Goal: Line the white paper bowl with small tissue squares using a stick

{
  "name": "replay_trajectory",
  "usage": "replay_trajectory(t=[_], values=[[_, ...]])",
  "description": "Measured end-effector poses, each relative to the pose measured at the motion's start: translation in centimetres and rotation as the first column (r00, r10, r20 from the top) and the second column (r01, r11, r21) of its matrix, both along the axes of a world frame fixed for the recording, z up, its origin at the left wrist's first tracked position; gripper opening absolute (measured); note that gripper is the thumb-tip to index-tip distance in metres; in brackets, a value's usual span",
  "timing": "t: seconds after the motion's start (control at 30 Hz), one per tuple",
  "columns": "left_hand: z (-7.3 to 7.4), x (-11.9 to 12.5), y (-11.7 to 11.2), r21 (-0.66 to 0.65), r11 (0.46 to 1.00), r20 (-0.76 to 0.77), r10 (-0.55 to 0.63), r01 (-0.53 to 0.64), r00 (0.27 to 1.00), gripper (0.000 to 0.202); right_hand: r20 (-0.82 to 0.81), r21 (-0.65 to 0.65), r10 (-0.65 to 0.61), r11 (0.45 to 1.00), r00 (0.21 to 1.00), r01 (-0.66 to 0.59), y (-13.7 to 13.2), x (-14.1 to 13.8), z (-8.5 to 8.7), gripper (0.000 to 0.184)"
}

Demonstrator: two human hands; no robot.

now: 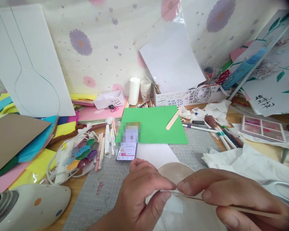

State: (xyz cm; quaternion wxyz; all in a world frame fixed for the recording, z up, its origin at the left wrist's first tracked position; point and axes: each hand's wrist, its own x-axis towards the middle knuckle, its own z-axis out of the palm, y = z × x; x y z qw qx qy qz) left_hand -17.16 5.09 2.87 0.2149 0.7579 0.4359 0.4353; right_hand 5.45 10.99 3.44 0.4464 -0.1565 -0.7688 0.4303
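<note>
My right hand (236, 195) is closed around a thin wooden stick (255, 211), seen nearly edge-on, which slants across toward my left fingertips. My left hand (146, 192) pinches thumb and forefinger together near the stick's far end. What lies between those fingers is too small to make out. Under both hands is a pale, translucent, rounded sheet or dish (177, 168), largely covered by them. A small whitish square patch (173, 206) shows on it. Just beyond my left hand lies a phone (127, 149) with its screen lit.
A green sheet (154, 125) with a flat wooden stick (173, 119) lies ahead on the grey cutting mat (96, 195). Paint pots (83, 154) and a white speckled object (36, 205) stand left. Pens (223, 138), crumpled tissue (231, 160) and a palette (263, 128) are right.
</note>
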Motion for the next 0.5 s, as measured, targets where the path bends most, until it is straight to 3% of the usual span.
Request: replay_trajectory(t=[0.2, 0.4, 0.5], values=[[-1.3, 0.5, 0.0, 0.014, 1.000, 0.127, 0.011, -0.013, 0.992, 0.023, -0.006, 0.004, 0.015, 1.000, 1.000, -0.015, 0.0, 0.1, 0.0, 0.026], [0.1, 0.4, -0.1, -0.073, 0.997, 0.039, 0.004, -0.001, 0.999, 0.024, -0.005, 0.031, -0.007, 0.999, 1.000, 0.007, 0.1, -0.3, 0.2, 0.025], [0.2, 0.2, 0.0, -0.028, 1.000, 0.019, 0.000, 0.001, 1.000, 0.021, 0.009, 0.034, -0.026, 0.999, 1.000, 0.026, 0.0, -0.5, 0.4, 0.022]])
